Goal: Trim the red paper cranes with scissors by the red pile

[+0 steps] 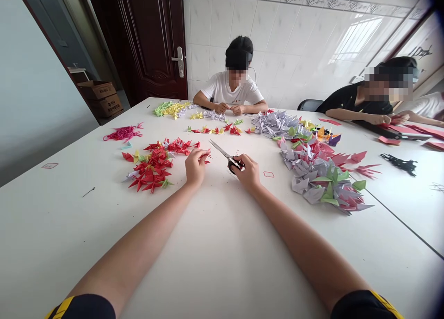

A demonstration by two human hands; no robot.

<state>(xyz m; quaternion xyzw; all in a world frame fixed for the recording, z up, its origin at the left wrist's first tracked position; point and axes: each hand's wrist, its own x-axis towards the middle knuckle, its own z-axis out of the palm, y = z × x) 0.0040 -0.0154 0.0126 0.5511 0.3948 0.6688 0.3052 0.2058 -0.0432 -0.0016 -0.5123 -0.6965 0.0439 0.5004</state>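
In my left hand [195, 166] a small red paper crane [206, 155] is pinched between thumb and fingers. My right hand [247, 170] is closed round the black handles of a pair of scissors [219, 149], whose blades point up and left toward the crane without touching it. Whether the blades are slightly apart is hard to tell. Just left of my left hand lies a heap of folded cranes [156, 164], mostly red with some green, yellow and pale ones. To the right of my right hand spreads a larger pile of lilac, pink and green cranes [312, 171].
A pink cord bundle [124, 132] lies at left, a black cord bundle [398, 164] at right. Small cranes [217, 130] form a row farther back, with a green-yellow pile [171, 108] beyond. Two people [233, 90] [367, 101] work across the white table [208, 263].
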